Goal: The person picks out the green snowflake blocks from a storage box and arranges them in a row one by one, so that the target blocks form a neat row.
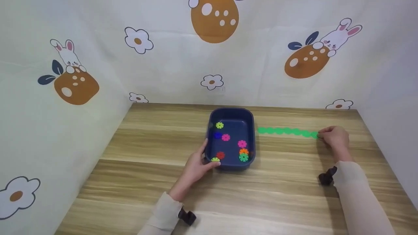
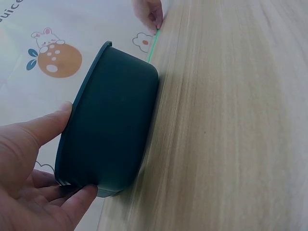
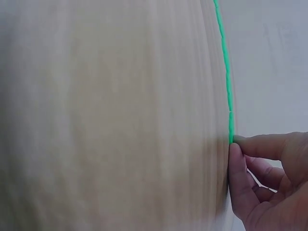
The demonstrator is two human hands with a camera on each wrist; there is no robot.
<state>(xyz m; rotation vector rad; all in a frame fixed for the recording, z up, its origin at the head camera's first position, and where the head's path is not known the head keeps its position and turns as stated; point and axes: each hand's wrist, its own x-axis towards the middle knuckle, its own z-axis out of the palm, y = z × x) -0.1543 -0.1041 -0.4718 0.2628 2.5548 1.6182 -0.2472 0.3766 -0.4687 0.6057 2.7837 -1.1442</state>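
A dark blue plastic tub sits on the table with several small notched plastic discs inside, among them a pink disc and an orange disc. My left hand grips the tub's near left corner. Its thumb lies at the rim in the left wrist view, with fingers around the lower corner. To the tub's right stretches a flat green chain of discs. Between thumb and fingertips, my right hand pinches the chain's right end. In the right wrist view the green chain appears edge-on.
The wood-grain table runs up to a patterned cloth at the back and sides. Several more discs lie loose in the tub, including a yellow disc. A black wrist mount hangs at the right sleeve.
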